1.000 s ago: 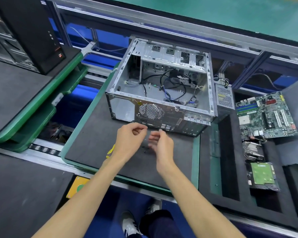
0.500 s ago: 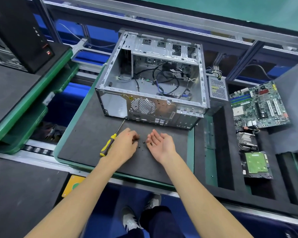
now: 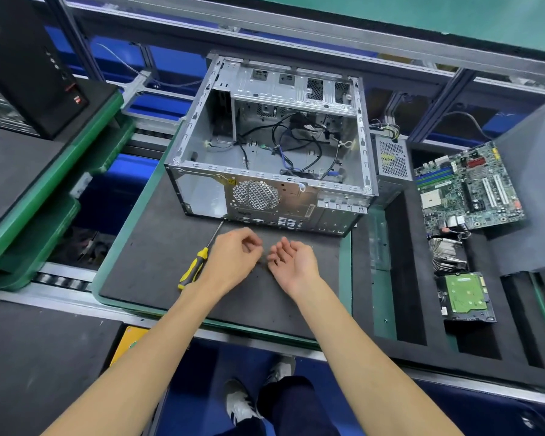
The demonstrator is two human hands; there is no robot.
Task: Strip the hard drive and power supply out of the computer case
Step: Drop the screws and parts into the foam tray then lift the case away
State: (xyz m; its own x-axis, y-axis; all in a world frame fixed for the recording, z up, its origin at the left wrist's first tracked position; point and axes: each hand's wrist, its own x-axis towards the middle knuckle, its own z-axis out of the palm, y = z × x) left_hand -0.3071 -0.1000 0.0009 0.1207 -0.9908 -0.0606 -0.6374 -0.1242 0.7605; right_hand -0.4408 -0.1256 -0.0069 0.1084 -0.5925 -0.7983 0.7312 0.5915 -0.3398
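The open silver computer case lies on a black mat, with loose cables inside it. The grey power supply stands outside the case, against its right side. The hard drive, green board up, lies in a foam tray at the right. My left hand hovers just over the mat in front of the case, thumb and fingers curled together, pinching what looks like a small screw. My right hand rests beside it, palm up with relaxed fingers. A few tiny dark screws lie between the hands.
A yellow-and-black screwdriver lies on the mat left of my left hand. A motherboard and a heatsink sit in the black foam tray at the right. A black tower stands at the far left.
Both hands came down from in front of the case to the mat. The right hand turned palm up, and the left fingertips have lifted off the mat toward it.
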